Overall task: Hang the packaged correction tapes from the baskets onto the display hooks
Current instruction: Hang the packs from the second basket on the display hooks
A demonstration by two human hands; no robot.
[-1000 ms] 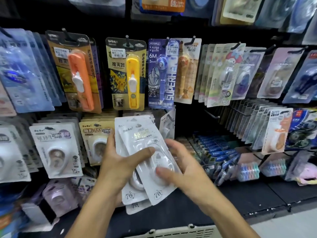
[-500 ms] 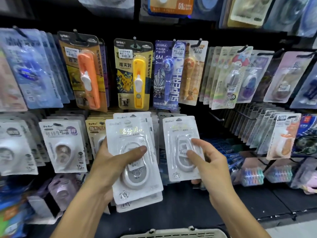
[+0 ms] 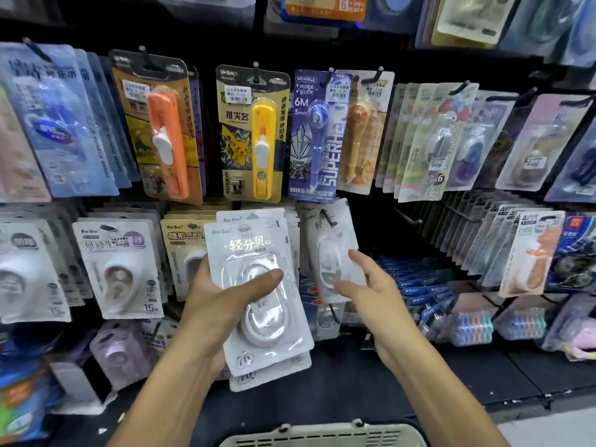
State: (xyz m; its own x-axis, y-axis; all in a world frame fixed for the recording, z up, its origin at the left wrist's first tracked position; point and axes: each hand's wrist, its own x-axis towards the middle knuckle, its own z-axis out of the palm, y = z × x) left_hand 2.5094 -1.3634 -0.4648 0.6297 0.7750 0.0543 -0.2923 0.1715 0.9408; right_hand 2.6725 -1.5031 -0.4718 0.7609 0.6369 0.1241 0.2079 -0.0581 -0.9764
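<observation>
While more packs wait to be hung, the left hand grips a stack of correction tapes, thumb across the front, keeping stock ready | just beyond the right hand, whose fingers are spread and empty, one pack now sits on its hook; half a second ago those fingers pinched it.

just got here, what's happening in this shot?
A person is stocking a shop display. The left hand grips a small stack of white correction tape packs. One white pack hangs on a hook just right of the stack, and the right hand is open beside it, fingers at its lower edge. A basket sits at the bottom of the view.
</observation>
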